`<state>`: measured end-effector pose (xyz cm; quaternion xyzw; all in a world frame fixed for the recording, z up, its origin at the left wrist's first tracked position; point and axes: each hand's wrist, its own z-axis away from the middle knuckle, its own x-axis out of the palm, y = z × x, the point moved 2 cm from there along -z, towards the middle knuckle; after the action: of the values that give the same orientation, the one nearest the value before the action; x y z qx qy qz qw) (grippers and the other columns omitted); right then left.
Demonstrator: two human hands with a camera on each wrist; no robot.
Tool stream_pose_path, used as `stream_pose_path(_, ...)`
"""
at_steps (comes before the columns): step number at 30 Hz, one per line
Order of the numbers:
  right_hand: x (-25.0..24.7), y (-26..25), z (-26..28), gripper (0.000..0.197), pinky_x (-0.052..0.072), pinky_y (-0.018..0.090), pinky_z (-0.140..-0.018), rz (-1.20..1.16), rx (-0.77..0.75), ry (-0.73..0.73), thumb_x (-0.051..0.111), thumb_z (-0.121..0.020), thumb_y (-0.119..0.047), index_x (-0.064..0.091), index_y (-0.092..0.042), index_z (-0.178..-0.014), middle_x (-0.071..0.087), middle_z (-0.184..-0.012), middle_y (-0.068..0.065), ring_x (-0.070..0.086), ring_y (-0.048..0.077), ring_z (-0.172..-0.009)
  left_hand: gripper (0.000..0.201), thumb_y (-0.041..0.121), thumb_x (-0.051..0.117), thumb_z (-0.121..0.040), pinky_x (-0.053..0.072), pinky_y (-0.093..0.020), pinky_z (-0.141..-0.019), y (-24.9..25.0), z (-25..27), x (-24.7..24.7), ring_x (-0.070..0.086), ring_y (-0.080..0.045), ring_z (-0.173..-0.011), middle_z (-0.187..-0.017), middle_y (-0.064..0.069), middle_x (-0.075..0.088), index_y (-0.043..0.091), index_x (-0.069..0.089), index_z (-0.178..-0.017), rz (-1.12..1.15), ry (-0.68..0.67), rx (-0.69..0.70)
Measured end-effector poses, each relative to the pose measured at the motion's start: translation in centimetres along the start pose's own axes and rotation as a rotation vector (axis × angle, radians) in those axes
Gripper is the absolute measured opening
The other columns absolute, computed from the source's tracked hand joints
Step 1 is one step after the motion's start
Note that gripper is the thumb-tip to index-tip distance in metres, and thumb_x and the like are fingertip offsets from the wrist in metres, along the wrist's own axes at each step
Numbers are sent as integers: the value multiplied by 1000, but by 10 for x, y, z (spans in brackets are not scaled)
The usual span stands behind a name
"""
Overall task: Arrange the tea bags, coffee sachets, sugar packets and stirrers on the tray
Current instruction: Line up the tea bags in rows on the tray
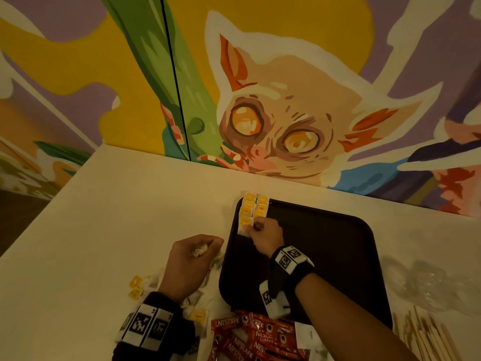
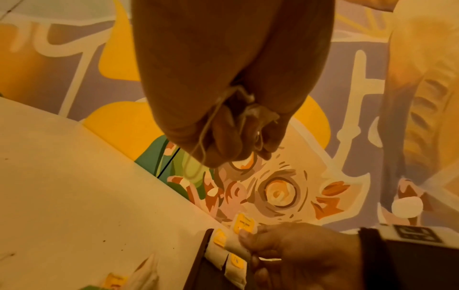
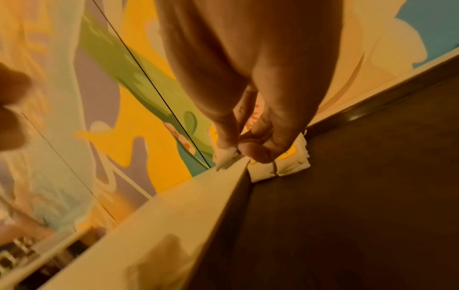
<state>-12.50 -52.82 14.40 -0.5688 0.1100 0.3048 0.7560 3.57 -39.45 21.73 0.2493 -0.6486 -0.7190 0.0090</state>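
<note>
On the bench (image 1: 135, 204), the dark tray (image 1: 325, 256) carries only two short rows of tea bags (image 1: 253, 207) at its far left corner; coffee sachets (image 1: 260, 337) and stirrers (image 1: 426, 337) wait off it (sugar packets unclear). The right hand (image 1: 265, 237) pinches a tea bag (image 1: 243, 230) at the rows' near end; the left hand (image 1: 191, 259) clutches more bags (image 1: 200, 250).

White paper tea bag (image 1: 244, 228) pinched by right hand (image 1: 265, 237) at far-left corner of dark brown plastic tray (image 1: 338, 256); crumpled tea bags (image 1: 200, 250) held in left hand (image 1: 191, 264).
</note>
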Motion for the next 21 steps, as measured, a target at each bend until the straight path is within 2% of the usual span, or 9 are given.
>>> stream_pose_path(3,6,1,-27,18,46,22,-73,151,-6,-28,67,-91,-25,71,-8,-89,70,-94,7,62,17,-87,11,17,70,-87,48,-10,-74,-6,-1,-3,67,3,-84,-82,19,73,24,77,-82,21,2,-17)
stream_pose_path(5,14,9,-47,20,52,28,-78,218,31,-63,68,-89,-28,63,-17,-73,67,-92,10,63,26,-94,10,16,70,-87,47,-9,-74,-8,-2,-5,67,3,-84,-82,18,73,22,77,-83,33,2,-25)
stream_pose_path(7,23,15,-62,25,57,37,-82,275,66,-87,69,-87,-29,57,-22,-66,67,-94,13,64,31,-95,9,17,70,-86,47,-9,-73,-9,-2,-6,67,2,-83,-82,17,73,21,77,-83,36,3,-29)
stream_pose_path(9,30,20,-72,19,60,42,-78,316,97,-101,68,-87,-27,61,-21,-70,67,-100,17,66,34,-91,8,19,70,-86,47,-10,-73,-11,-4,-7,67,3,-82,-81,17,73,22,77,-82,30,8,-27)
stream_pose_path(13,35,27,-83,24,61,40,-73,287,152,-77,66,-88,-17,52,-23,-70,65,-110,18,70,34,-86,8,19,70,-86,48,-11,-74,-15,-7,-10,67,3,-82,-82,17,73,22,77,-83,28,14,-39)
stream_pose_path(16,38,32,-81,20,62,36,-66,224,171,-19,70,-85,-15,53,-21,-78,62,-114,16,70,32,-82,8,18,70,-86,49,-14,-76,-16,-10,-10,67,3,-82,-81,17,73,21,77,-83,25,10,-50)
stream_pose_path(19,36,34,-76,26,62,39,-71,192,138,19,74,-81,-14,51,-26,-78,62,-110,18,69,31,-82,9,19,69,-87,52,-23,-77,-16,-12,-8,67,2,-83,-83,16,73,19,77,-84,37,1,-84)
stream_pose_path(21,33,33,-72,31,61,42,-75,157,113,50,76,-79,-12,50,-28,-79,62,-108,19,69,31,-81,13,20,65,-90,52,-25,-67,-14,-13,-6,66,-1,-71,-81,17,72,20,77,-84,86,-5,-134)
